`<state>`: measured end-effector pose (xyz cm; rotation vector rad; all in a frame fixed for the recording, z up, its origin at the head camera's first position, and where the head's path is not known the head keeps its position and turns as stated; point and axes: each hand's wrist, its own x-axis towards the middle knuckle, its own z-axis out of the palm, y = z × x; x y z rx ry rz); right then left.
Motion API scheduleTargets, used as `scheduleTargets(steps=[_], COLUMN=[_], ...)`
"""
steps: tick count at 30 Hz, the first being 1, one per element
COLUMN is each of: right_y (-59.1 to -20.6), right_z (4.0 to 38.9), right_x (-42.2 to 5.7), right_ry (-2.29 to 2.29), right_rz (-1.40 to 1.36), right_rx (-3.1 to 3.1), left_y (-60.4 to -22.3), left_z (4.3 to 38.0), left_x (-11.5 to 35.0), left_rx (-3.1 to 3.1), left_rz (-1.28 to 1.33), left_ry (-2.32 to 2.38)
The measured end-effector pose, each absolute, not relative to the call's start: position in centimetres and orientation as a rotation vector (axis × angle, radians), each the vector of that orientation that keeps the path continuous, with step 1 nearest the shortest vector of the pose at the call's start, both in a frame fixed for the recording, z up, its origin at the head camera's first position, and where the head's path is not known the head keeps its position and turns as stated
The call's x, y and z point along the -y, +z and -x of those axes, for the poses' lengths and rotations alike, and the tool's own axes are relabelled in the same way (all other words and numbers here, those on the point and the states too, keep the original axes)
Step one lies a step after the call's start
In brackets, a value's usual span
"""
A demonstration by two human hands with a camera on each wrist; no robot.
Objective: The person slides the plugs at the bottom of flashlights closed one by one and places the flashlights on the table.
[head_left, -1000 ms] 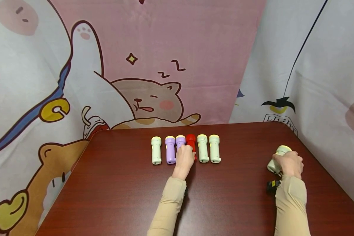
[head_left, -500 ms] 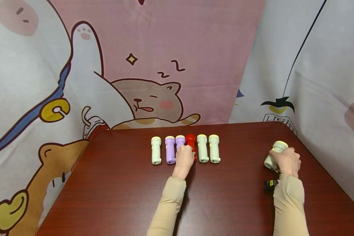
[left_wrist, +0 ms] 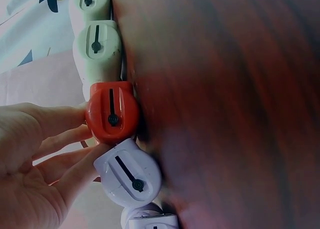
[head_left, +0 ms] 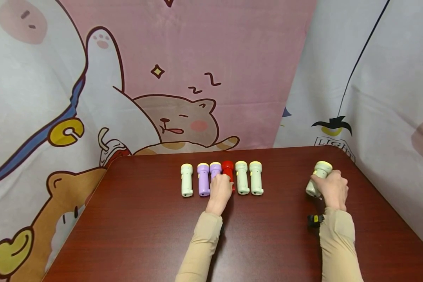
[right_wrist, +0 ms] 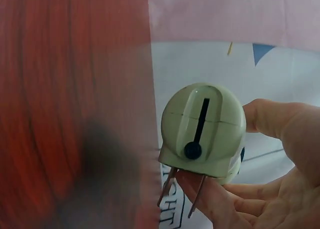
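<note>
In the head view, my left hand is at the middle of a row of flashlights. Its fingers pinch the red flashlight, seen end-on in the left wrist view. Against that one leans a purple flashlight, partly covered by the hand from above. My right hand grips a pale green flashlight over the table's right side, with its yellow-rimmed head pointing away and slightly right. Two thin metal prongs stick out of its tail end in the right wrist view.
Left in the row lie another purple flashlight and a pale green one. Two more pale green flashlights, a nearer one and an outer one, lie right of the red. Behind the brown table hangs a cartoon-printed cloth.
My right hand has moved left and a little farther from me, carrying the pale green flashlight. The left hand and the row have stayed in place.
</note>
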<state>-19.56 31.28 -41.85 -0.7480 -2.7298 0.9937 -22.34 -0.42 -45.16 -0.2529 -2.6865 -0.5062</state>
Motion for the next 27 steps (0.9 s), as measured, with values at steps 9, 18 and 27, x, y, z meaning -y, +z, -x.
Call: scheduleTargets(steps=[9, 18, 27], right_y=[-41.0, -40.1, -39.8], right_z=[19.9, 20.1, 20.1], right_x=[-28.6, -26.2, -24.4], right_ry=[1.01, 1.053, 1.052], right_rz=[0.637, 0.571, 0.496], right_rx=[2.685, 2.679, 2.699], left_y=[-45.4, -45.5, -45.6], left_z=[22.4, 22.2, 22.1], left_x=[0.3, 0.3, 0.2], left_rx=[2.665, 2.634, 2.622], left_rz=[0.252, 0.252, 0.246], left_ry=[-0.489, -0.47, -0.473])
